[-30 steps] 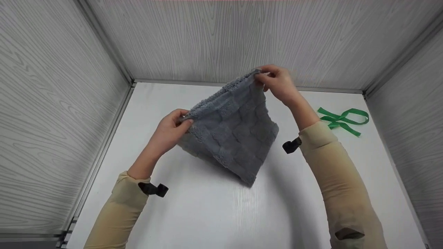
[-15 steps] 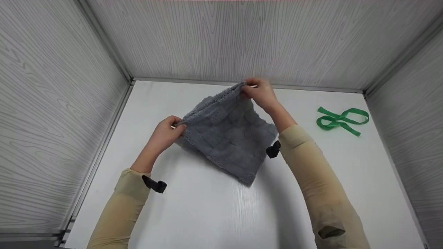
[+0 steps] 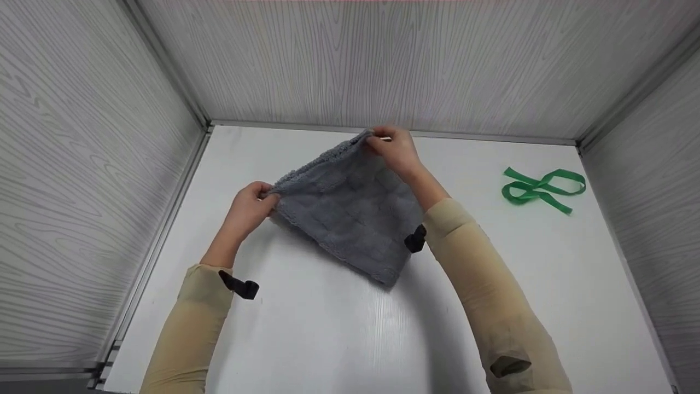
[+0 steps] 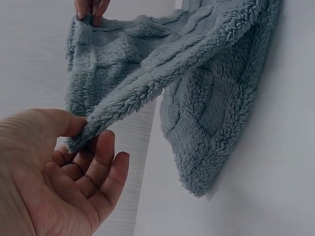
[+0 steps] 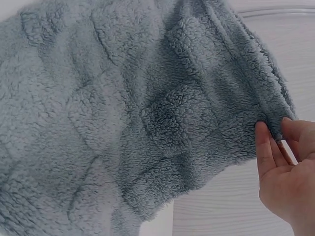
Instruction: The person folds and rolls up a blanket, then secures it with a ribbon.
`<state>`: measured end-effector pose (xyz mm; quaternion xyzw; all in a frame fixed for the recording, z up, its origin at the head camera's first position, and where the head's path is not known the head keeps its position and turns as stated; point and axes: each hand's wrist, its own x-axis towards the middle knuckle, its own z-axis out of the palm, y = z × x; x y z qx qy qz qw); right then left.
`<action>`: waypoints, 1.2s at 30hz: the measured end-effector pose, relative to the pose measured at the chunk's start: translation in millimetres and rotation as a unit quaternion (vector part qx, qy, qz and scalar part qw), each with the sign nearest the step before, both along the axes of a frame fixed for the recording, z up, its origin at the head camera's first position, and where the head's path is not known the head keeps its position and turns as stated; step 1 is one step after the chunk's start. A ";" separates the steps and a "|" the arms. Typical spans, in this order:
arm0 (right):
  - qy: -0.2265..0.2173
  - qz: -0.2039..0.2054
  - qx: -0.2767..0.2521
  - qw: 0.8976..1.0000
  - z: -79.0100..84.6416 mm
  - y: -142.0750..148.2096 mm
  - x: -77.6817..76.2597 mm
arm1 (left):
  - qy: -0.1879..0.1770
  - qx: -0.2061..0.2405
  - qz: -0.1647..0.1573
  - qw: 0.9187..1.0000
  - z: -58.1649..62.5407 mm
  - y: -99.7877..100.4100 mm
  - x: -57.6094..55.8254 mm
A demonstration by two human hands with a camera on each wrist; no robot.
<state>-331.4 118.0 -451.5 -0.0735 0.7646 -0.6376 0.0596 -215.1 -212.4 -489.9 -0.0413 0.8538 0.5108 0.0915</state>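
Between two hands (image 3: 248, 209) (image 3: 398, 153), one cloth (image 3: 344, 219)

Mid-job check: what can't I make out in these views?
Head view: right edge of the fluffy grey-blue cloth, partly behind the beige right sleeve and black wrist device.
Head view: whether the flat green ribbon is knotted where it crosses; too small.
Left wrist view: most of the right hand, cut off by the top edge.
Right wrist view: cloth's remainder, cut off by picture edges; the left hand, out of frame.
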 end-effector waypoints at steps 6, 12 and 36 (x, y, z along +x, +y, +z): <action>-0.002 0.034 0.032 0.999 -9.5 -5.5 3.2 | -0.012 -0.012 0.002 1.000 -12.2 -0.6 -2.6; -0.005 0.132 0.065 0.989 -14.9 -6.8 6.0 | -0.038 -0.023 0.013 0.999 -33.0 -6.5 -12.3; 0.018 0.185 0.378 0.907 -64.6 70.2 27.7 | -0.076 -0.183 0.031 0.980 -73.5 -16.1 -20.2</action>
